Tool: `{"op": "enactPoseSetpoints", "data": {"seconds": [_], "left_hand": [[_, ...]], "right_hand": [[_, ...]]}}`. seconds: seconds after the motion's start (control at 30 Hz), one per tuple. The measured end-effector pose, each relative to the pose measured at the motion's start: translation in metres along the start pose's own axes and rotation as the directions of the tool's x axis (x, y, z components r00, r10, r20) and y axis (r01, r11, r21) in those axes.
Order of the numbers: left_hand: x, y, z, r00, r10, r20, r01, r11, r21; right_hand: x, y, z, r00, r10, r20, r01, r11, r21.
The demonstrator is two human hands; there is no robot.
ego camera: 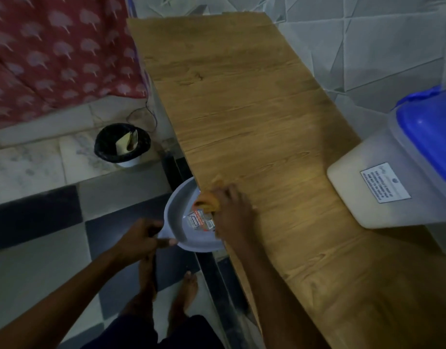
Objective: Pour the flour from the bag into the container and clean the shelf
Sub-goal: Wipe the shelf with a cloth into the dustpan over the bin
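Observation:
A long wooden shelf (242, 117) runs from near right to far centre. My right hand (229, 212) grips a yellow-orange cloth (207, 199) at the shelf's left edge, partly over a grey plastic dustpan (178, 215). My left hand (141, 239) holds the dustpan by its rim, below the shelf edge. A label sticker shows inside the pan. The clear flour container (383, 177) with a blue lid (428, 132) stands on the right side of the shelf.
A small bin (122, 144) with a black liner and a pale bag inside stands on the floor to the left. A red patterned cloth (53, 51) hangs at the far left. Checked floor tiles and my bare feet are below. Tiled wall at right.

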State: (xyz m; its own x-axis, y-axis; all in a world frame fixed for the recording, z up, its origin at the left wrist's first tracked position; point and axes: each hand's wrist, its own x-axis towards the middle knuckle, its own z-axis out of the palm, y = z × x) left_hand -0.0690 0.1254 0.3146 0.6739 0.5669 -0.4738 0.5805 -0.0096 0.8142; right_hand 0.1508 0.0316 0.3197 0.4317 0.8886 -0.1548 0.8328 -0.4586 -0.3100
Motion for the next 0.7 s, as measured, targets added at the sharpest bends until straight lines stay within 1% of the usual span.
{"op": "enactPoseSetpoints", "data": {"seconds": [0.03,0.07,0.1,0.17,0.23,0.3,0.37,0.4,0.47,0.53,0.57,0.6,0.63,0.7], "left_hand": [[0.0,-0.001,0.001,1.0,-0.003,-0.005,0.003,1.0,0.012],[-0.001,0.0,0.003,1.0,0.0,-0.005,0.0,1.0,0.027],[-0.002,-0.001,0.005,1.0,-0.008,0.006,0.008,0.999,0.043],[-0.002,-0.003,0.005,1.0,-0.016,0.022,0.015,0.998,0.055],[-0.002,-0.004,0.005,1.0,-0.017,0.021,0.016,0.998,0.059],[-0.005,-0.003,0.005,1.0,-0.012,0.023,0.011,0.999,0.04],[-0.008,-0.002,0.007,0.999,-0.007,0.036,0.006,1.0,0.023],[-0.009,-0.002,0.008,0.999,-0.002,0.04,0.002,1.0,0.014],[-0.01,-0.004,0.01,0.999,0.006,0.044,-0.006,1.0,-0.007],[-0.009,-0.009,0.013,0.999,0.008,0.046,-0.007,1.0,-0.011],[-0.009,-0.012,0.015,0.999,0.014,0.048,-0.014,1.0,-0.012],[-0.009,-0.014,0.017,0.998,0.028,0.054,-0.028,1.0,-0.014],[-0.009,-0.016,0.018,0.997,0.047,0.065,-0.046,0.999,-0.018],[-0.011,-0.02,0.022,0.995,0.069,0.071,-0.067,0.997,-0.034]], "right_hand": [[-0.006,-0.011,0.001,0.996,-0.067,0.064,0.062,0.995,0.083],[-0.011,-0.016,-0.001,0.989,-0.113,0.1,0.091,0.975,0.203],[-0.015,-0.015,-0.005,0.986,-0.123,0.109,0.081,0.941,0.328],[-0.02,-0.002,-0.019,0.994,-0.06,0.092,0.004,0.856,0.517],[-0.022,0.024,-0.041,0.998,0.058,-0.024,-0.033,0.806,0.591],[-0.015,0.063,-0.065,0.965,0.207,-0.162,-0.083,0.827,0.556],[-0.002,0.104,-0.083,0.907,0.338,-0.251,-0.188,0.859,0.476],[0.003,0.123,-0.087,0.883,0.381,-0.274,-0.245,0.872,0.424],[0.013,0.15,-0.084,0.843,0.468,-0.264,-0.381,0.868,0.32],[0.018,0.154,-0.067,0.815,0.543,-0.201,-0.485,0.83,0.275],[0.017,0.148,-0.055,0.822,0.537,-0.188,-0.492,0.837,0.238],[0.014,0.136,-0.043,0.847,0.499,-0.185,-0.466,0.863,0.193],[0.01,0.121,-0.031,0.878,0.445,-0.179,-0.419,0.893,0.167],[-0.004,0.08,-0.012,0.946,0.287,-0.15,-0.265,0.952,0.151]]}}
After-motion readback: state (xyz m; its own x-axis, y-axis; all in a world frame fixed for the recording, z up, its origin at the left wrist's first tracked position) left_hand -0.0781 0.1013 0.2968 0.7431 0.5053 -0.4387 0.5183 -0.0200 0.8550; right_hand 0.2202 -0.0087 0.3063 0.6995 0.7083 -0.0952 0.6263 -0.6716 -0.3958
